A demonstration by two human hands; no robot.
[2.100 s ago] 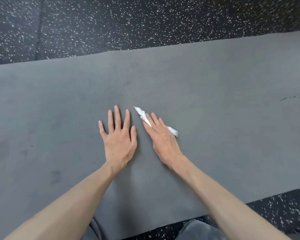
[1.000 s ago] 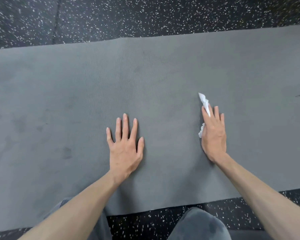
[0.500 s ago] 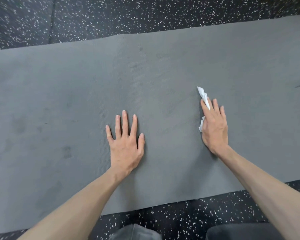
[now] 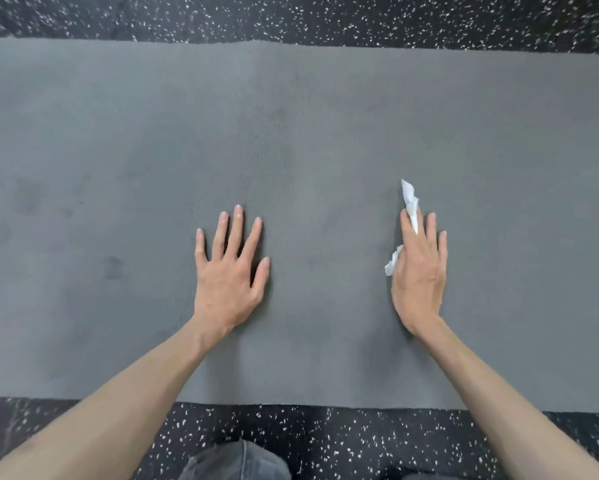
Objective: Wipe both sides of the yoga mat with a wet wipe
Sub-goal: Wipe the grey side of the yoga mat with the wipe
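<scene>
Right hand (image 4: 418,268) slid right since 2.1 s ago, flat fingers (image 4: 431,230) pressing wipe (image 4: 410,202) on mat (image 4: 291,116); left hand (image 4: 227,271) flat, holding nothing. Side 1 mid-wipe; next, sweep unwiped areas.

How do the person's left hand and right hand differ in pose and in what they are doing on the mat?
The left hand lies palm down with fingers spread; the right hand keeps its fingers straight and close together. The left hand has nothing under it; the right hand presses a white wipe onto the mat. Both rest on the mat.

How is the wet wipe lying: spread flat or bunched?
Bunched. The wet wipe is crumpled into a twisted strip under the right hand, ends poking out.
</scene>
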